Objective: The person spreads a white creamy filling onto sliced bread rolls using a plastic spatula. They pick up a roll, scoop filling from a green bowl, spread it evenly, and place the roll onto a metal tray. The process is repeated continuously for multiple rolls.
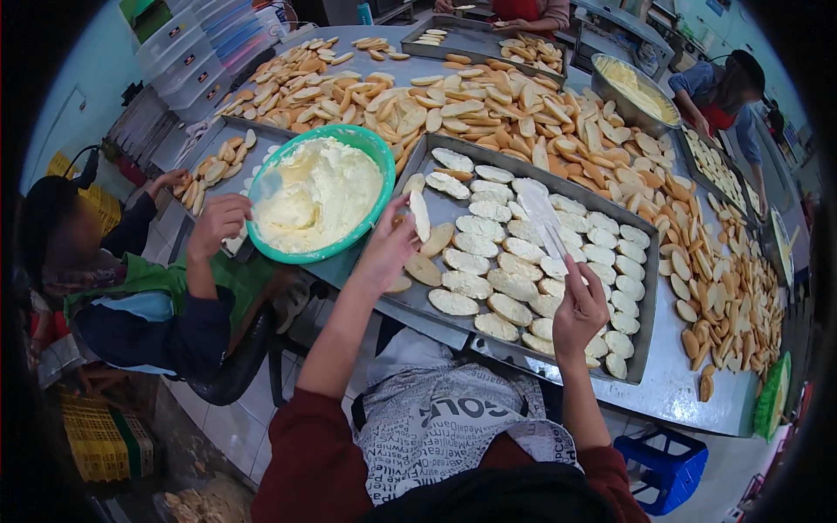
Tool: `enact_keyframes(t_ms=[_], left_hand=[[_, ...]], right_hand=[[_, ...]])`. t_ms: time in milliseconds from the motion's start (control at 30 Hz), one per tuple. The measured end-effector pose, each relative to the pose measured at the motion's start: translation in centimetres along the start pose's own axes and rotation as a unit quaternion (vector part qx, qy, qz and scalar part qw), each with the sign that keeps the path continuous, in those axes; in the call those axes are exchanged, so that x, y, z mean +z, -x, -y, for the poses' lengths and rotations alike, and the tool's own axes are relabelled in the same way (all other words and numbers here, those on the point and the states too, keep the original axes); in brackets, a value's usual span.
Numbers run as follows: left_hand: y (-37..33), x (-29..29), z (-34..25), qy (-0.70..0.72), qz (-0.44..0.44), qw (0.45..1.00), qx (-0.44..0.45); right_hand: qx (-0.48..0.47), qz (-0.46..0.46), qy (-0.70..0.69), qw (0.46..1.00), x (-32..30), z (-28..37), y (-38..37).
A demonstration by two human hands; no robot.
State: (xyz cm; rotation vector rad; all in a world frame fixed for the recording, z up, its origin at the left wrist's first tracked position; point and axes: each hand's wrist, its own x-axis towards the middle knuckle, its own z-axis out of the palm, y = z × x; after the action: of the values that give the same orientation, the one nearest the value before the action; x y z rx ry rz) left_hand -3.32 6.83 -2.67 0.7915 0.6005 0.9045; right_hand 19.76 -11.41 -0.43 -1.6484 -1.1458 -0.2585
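My left hand (388,245) pinches a slice of bread (419,215) coated with pale cream, at the left edge of a metal tray (647,347). In my right hand (581,307) is a spatula (547,228) with a flat blade, its handle gripped in my fingers; the blade lies above the tray's slices. Rows of cream-coated bread slices (514,284) fill most of the tray. A few plain slices (422,269) sit at its left side, beside my left hand. Left of the tray stands a green basin (384,166) of pale cream (331,192).
Heaped bread slices (523,113) cover the table (676,383) beyond and right of the tray. A co-worker at left reaches a hand (218,225) to the basin. Other people work at the far side and right, near a metal bowl (632,87) of cream. A blue stool (667,466) stands below.
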Motion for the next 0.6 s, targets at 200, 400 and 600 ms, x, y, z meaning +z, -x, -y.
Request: enact_keyframes(t_ms=[200, 400, 600], left_hand=[[-8.3, -0.7, 0.7, -0.133, -0.065, 0.989, 0.01], [-16.4, -1.3, 1.9, -0.504, -0.139, 0.841, 0.139], [-18.1, 0.7, 1.8, -0.75, -0.199, 0.626, 0.081]], right_hand=[[0.059, -0.019, -0.006, 0.998, -2.2, -1.5, 1.2], [0.071, -0.022, 0.006, 0.997, -3.3, -2.4, 2.0], [0.083, -0.035, 0.003, 0.996, -3.9, -2.9, 2.2]])
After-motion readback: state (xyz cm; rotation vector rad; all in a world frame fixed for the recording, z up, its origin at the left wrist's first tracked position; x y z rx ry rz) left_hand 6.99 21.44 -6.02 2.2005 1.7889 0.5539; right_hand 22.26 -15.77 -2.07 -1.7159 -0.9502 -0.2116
